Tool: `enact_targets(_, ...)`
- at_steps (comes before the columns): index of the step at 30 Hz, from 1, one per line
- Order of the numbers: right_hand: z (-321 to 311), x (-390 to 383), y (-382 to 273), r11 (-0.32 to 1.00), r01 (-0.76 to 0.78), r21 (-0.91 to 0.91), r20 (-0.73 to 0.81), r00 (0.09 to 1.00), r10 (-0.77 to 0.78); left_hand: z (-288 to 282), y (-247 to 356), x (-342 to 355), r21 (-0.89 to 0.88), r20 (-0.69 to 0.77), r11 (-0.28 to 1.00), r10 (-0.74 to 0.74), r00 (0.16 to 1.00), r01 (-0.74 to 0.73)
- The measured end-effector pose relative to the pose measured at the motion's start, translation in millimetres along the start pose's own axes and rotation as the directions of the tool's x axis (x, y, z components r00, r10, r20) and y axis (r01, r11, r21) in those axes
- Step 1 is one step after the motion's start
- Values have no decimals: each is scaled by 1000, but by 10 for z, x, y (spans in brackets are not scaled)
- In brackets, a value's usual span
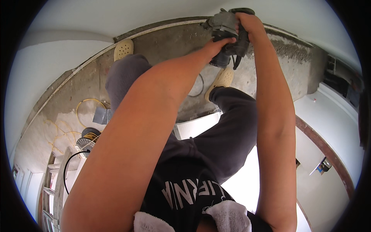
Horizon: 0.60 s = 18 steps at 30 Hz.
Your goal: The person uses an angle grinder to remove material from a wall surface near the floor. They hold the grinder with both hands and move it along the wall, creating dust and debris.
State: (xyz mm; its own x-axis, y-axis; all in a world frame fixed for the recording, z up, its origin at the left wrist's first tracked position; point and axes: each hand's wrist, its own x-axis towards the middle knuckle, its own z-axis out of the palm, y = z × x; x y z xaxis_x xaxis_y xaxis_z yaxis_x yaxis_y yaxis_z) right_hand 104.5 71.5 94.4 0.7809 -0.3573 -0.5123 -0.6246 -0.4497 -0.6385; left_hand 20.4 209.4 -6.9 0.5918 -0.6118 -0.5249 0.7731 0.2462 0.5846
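Observation:
A bulky black-and-grey corded power tool [224, 23] is up against the foot of the white wall, at the top of the view. My right hand [250, 25] is wrapped round its dark rear handle. Lower down, my left hand [216, 48] grips the tool's body, its thumb lying across the dark housing. A short black stub, perhaps the cord's sleeve, hangs below the handle. The working end of the tool is turned toward the wall and cannot be made out.
My feet in cream clogs [123, 49] stand on the rough concrete floor [162, 42]. A pale strip [170, 26] follows the wall's base. At the left are a yellow cable [77, 110], a cable reel [85, 143] and a ladder [52, 189]. A dark cable loop [200, 87] lies between my feet.

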Motion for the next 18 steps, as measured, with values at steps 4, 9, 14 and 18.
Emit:
enact_targets(4, 349, 110, -170, 899, 192, -393, 104, 981, -164, -36, -138, -39, -207, -64, 977, 32, 997, -45)
enact_targets(9, 1129, 309, -439, 433, 426, -794, 196, 855, -481, -287, -29, -159, -364, -96, 931, -24, 995, -13)
enact_targets(14, 1272, 234, -639, 445, 447, -776, 287, 879, -382, -328, -41, -172, -368, -125, 929, -21, 992, -27)
enact_targets(18, 1112, 38, -601, 545, 347, -763, 91, 893, -441, -256, -174, 25, -468, -156, 882, -19, 988, -57)
